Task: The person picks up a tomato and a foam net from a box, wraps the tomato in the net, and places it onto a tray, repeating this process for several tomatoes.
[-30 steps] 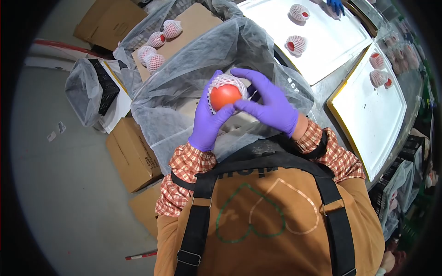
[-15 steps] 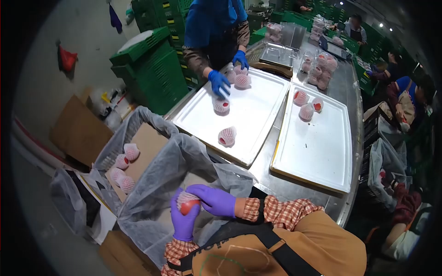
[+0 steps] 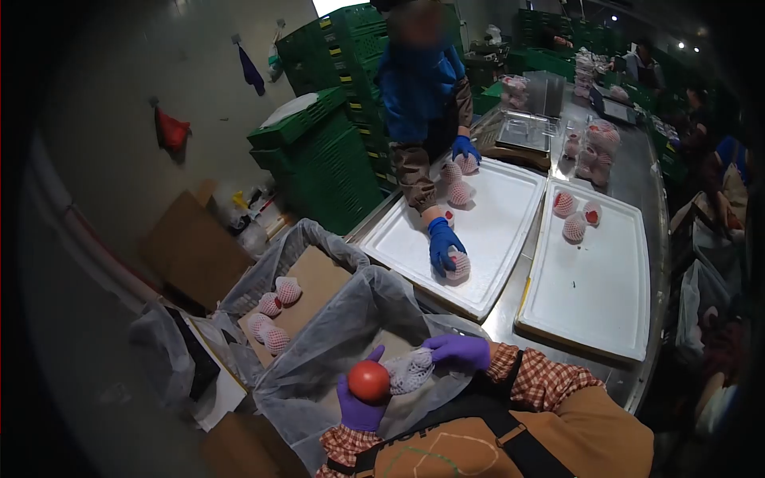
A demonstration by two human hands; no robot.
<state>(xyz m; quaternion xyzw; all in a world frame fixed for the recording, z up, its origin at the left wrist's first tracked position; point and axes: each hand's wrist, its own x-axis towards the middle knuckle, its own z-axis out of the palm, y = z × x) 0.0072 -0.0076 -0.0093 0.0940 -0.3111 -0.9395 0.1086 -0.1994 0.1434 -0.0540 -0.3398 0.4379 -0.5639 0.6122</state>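
My left hand (image 3: pixel 360 405), in a purple glove, is wrapped round a smooth, round red fruit (image 3: pixel 369 382) from below and behind. Its exact kind I cannot make out. To its right, my right hand (image 3: pixel 458 351), also purple-gloved, pinches the end of a white foam net sleeve (image 3: pixel 410 371). The sleeve hangs stretched between the hand and the fruit, its near end against the fruit's side. Both hands are over a box lined with a translucent grey sheet (image 3: pixel 319 338). On cardboard (image 3: pixel 307 275) beside it lie several fruits in foam nets (image 3: pixel 276 340).
Across the box, a co-worker's blue-gloved hand (image 3: pixel 446 245) grips a netted fruit on a white tray (image 3: pixel 494 279). A second white tray (image 3: pixel 598 295) holds several netted fruits. Green crates (image 3: pixel 319 159) stand stacked at the back left. Clear packs of fruit (image 3: pixel 598 151) stand farther along the metal table.
The net has come off the fruit; my right hand has drawn it to the right. The co-worker's hand has moved to the nearer fruit on the tray. My view has shifted left.
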